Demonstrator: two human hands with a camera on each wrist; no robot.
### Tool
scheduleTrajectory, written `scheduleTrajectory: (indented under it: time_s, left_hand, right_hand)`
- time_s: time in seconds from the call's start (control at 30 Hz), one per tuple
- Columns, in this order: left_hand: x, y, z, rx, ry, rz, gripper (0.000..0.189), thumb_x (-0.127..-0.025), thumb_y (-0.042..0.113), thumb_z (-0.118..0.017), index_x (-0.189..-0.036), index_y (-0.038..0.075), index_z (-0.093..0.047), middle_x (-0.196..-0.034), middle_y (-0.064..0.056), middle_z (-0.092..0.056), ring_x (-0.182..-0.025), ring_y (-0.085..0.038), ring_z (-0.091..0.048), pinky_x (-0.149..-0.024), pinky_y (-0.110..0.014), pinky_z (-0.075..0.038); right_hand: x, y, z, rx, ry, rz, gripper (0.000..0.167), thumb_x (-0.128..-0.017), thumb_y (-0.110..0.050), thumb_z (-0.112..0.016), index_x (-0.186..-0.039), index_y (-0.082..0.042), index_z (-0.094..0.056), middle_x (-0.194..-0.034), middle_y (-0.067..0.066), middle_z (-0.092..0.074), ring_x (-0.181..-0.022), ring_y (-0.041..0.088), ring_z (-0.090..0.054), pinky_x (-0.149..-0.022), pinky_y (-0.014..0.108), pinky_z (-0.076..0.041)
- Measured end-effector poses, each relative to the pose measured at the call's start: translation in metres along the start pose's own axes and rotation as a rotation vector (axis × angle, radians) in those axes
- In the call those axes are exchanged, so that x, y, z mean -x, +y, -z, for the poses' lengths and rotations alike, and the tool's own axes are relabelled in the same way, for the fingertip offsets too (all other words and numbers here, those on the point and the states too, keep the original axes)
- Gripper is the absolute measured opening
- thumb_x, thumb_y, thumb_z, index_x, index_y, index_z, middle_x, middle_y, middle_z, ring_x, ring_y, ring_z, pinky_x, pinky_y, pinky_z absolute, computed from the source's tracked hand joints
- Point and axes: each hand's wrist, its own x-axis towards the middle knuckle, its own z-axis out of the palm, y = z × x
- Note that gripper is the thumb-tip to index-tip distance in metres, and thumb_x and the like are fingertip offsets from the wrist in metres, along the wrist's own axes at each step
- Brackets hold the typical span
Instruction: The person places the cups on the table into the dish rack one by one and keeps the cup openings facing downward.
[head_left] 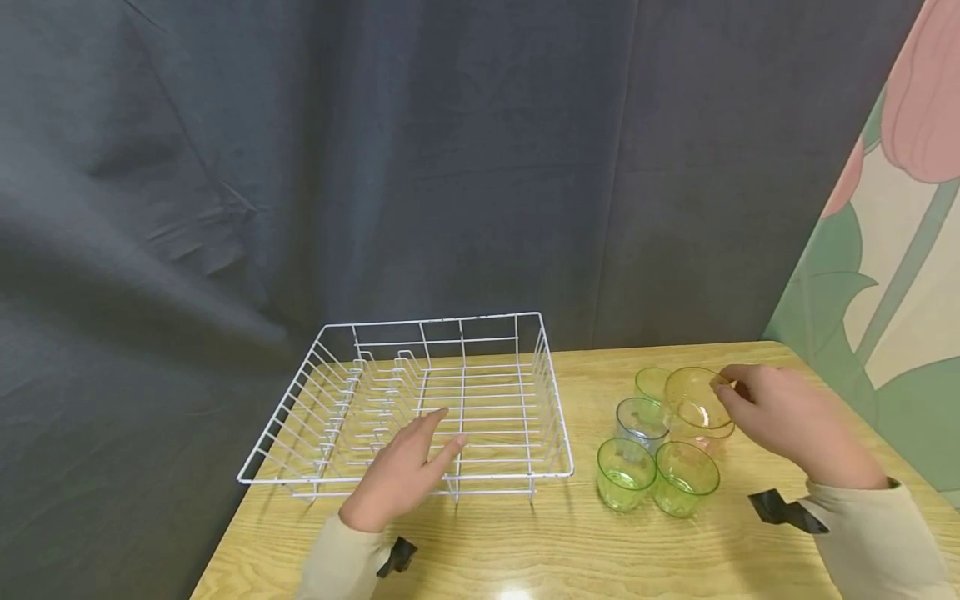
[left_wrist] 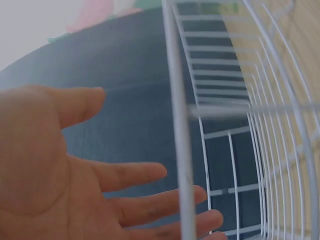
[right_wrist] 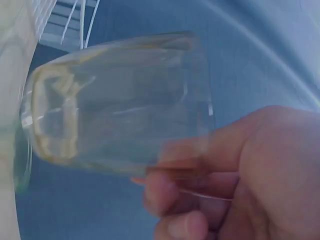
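Note:
My right hand [head_left: 787,421] pinches a clear yellow glass [head_left: 686,392] at its rim, thumb and fingers on either side of the wall. In the right wrist view this glass [right_wrist: 115,100] lies sideways across the picture, somewhat blurred. It overlaps a pinkish glass [head_left: 712,444] in the head view. Two green glasses [head_left: 626,492] stand nearest the front, a blue glass [head_left: 637,425] behind them, and another green glass [head_left: 651,379] farther back. With fingers spread, my left hand [head_left: 405,471] is at the front rim of a white wire dish rack [head_left: 517,477], holding nothing.
The rack stands on the left part of a light wooden table [head_left: 570,550]; no dishes show in it. A dark curtain [head_left: 480,167] hangs behind the table. At the right is a wall with painted flowers [head_left: 915,275].

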Motion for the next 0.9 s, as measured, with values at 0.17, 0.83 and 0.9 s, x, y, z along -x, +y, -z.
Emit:
scheduleTrajectory:
  time_s: [0.17,0.83,0.9]
  left_hand:
    - [0.0,0.013,-0.002,0.019,-0.003,-0.039,0.066,-0.103,0.057,-0.04,-0.145,0.006,-0.05,-0.146,-0.016,-0.052,-0.135,-0.037,-0.049,-0.108,-0.057,-0.039]
    - [-0.022,0.041,-0.019,0.324,0.021,-0.24,0.052,-0.109,0.04,-0.036,-0.103,0.006,-0.076,-0.111,-0.006,-0.073,-0.105,-0.02,-0.067,-0.093,-0.04,-0.053]
    - [-0.023,0.042,-0.02,0.347,-0.01,-0.228,0.057,-0.11,0.042,-0.033,-0.1,0.007,-0.076,-0.111,-0.007,-0.073,-0.106,-0.021,-0.067,-0.096,-0.043,-0.051]
  right_hand:
    - [-0.01,-0.031,-0.015,-0.07,0.05,0.052,0.022,-0.101,-0.016,-0.053,-0.1,-0.004,-0.071,-0.053,-0.008,-0.037,-0.046,0.005,-0.029,-0.047,0.026,-0.027]
    - [-0.033,-0.118,-0.073,-0.314,0.1,0.11,0.019,-0.096,-0.011,-0.058,-0.106,-0.003,-0.072,-0.056,-0.012,-0.056,-0.044,0.002,-0.041,-0.046,0.025,-0.036]
    - [-0.033,-0.124,-0.077,-0.34,0.106,0.097,0.02,-0.095,-0.01,-0.059,-0.107,-0.002,-0.072,-0.056,-0.012,-0.056,-0.042,0.003,-0.04,-0.045,0.026,-0.036]
